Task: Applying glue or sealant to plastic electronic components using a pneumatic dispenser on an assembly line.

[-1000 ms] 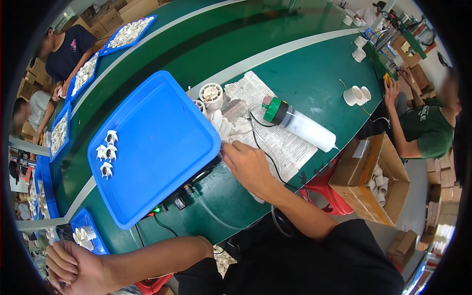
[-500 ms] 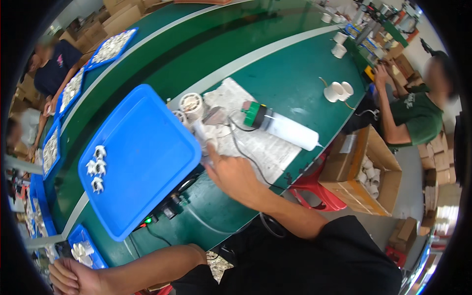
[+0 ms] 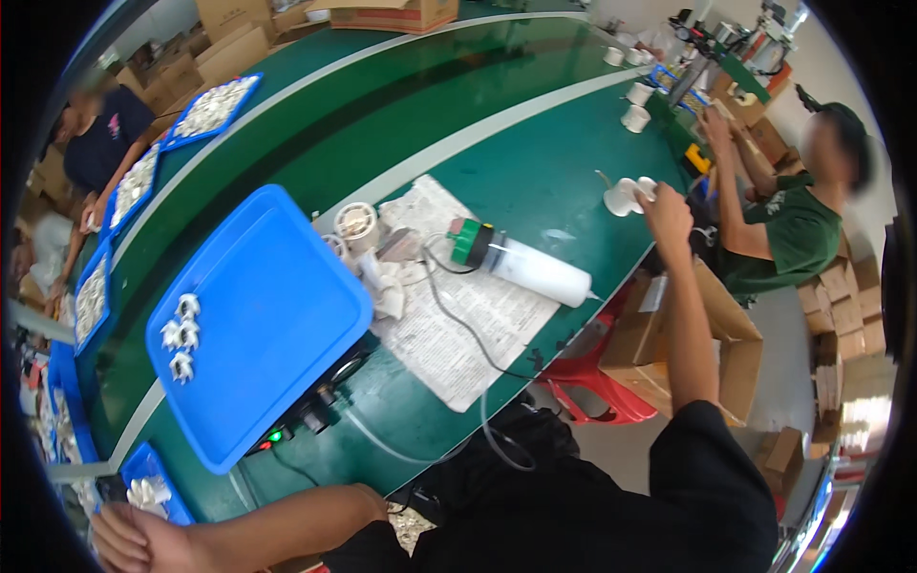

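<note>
My right hand [image 3: 667, 218] reaches far out to the table's right edge. Its fingers close on the rim of a white spool-shaped piece [image 3: 646, 184], and a similar white piece [image 3: 621, 198] with a thin strand sticking out stands against it. At the lower left my left hand [image 3: 143, 541] is curled; whatever its fingers may enclose is hidden. A small blue bin [image 3: 178, 508] with white parts lies just beyond that hand. Across the middle, a large blue tray [image 3: 258, 315] carries several small white fittings [image 3: 182, 334].
A clear syringe [image 3: 540, 271] with white contents and a green cap lies on newspaper [image 3: 458, 368], near crumpled tissue [image 3: 390, 291] and a white cup [image 3: 357, 223]. An open cardboard box [image 3: 659, 334] and red stool [image 3: 602, 401] stand beside the table. Co-workers sit right and far left.
My right hand has left the crumpled tissue beside the tray and swung right to the white spool-shaped pieces. My left hand stays curled in nearly the same place. The view has shifted slightly.
</note>
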{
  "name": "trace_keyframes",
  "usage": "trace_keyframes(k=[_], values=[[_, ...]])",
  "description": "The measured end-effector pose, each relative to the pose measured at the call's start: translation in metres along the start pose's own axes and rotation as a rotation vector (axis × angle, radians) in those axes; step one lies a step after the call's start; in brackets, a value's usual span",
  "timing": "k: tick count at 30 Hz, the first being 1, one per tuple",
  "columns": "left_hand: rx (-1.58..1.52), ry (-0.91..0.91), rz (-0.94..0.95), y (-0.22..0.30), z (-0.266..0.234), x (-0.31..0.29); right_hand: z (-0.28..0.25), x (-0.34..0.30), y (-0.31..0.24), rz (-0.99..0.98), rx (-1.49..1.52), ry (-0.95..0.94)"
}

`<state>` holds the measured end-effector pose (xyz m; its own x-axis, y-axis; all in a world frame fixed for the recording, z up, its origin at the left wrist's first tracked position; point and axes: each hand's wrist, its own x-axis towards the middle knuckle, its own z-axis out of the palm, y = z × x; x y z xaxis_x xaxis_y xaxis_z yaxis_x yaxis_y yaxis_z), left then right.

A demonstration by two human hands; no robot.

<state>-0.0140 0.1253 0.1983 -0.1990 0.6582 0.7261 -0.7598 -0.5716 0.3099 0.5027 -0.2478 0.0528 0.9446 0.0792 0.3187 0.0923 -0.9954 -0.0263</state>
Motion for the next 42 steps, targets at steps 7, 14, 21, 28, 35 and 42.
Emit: trace_keyframes(k=[7, 14, 21, 28, 35, 42], values=[[-0.208, -0.077, -0.124, 0.035, 0.025, -0.011, 0.022, 0.020, 0.018, -0.135, 0.199, -0.034], [-0.090, -0.067, -0.228, 0.048, 0.043, -0.050, -0.066, -0.033, -0.026, -0.366, 0.512, -0.032], [0.914, -0.294, -0.628, 0.021, 0.021, -0.229, -0.150, -0.222, -0.129, -0.918, 0.834, -0.372], [1.278, -0.737, -0.766, -0.008, 0.019, -0.274, -0.096, -0.275, -0.161, -0.986, 0.795, -0.506], [1.296, -0.671, -0.724, -0.017, 0.004, -0.269, -0.072, -0.174, -0.147, -0.767, 0.487, -0.002], [1.220, -0.582, -0.704, -0.017, -0.005, -0.273, -0.028, -0.132, -0.157, -0.777, 0.386, -0.307]])
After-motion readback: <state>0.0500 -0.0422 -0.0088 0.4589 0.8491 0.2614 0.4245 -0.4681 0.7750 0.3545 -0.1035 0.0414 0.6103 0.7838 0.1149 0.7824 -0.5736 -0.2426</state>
